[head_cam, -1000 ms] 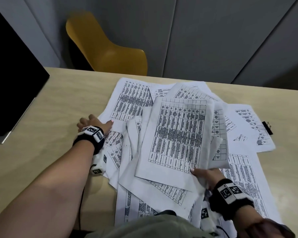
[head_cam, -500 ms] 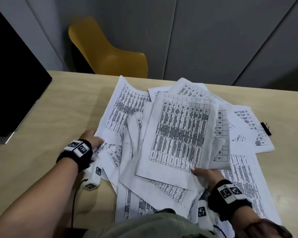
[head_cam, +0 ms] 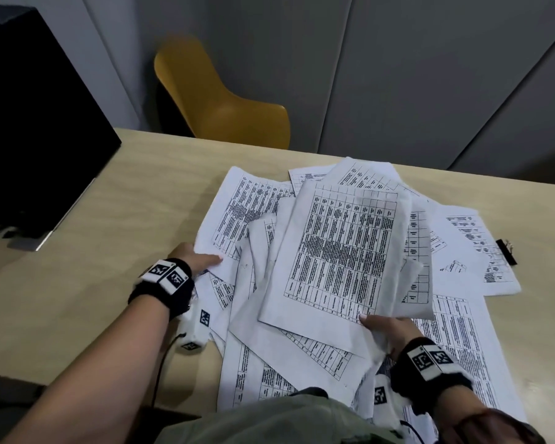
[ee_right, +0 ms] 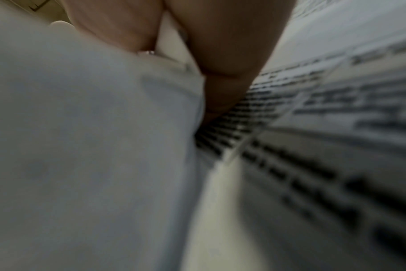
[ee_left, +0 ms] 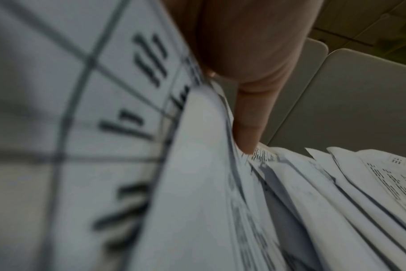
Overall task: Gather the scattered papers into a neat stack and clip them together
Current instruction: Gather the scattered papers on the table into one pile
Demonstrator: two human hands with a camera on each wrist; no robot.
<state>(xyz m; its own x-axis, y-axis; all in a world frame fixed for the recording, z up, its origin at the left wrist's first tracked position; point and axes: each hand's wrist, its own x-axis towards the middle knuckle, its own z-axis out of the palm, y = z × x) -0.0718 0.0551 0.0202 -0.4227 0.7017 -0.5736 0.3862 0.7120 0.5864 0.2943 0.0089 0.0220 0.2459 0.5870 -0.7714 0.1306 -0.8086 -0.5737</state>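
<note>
Head view: the left hand (head_cam: 191,256) has drawn back from the far-left sheet and now pinches the near-left edge of the papers (head_cam: 343,251); the right hand (head_cam: 386,328) still clamps the raised bundle. The clip (head_cam: 506,251) lies far right on the table (head_cam: 116,238). Gathering is incomplete.

Table print on papers (head_cam: 340,251) too blurred to read

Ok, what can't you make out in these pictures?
- Head view: the print on the papers is too small to read.
- Head view: the binder clip is partly under a sheet.
- Left wrist view: left hand shows only in part; near sheets blurred.
- Right wrist view: right hand fingertips hidden behind paper; all blurred.
</note>
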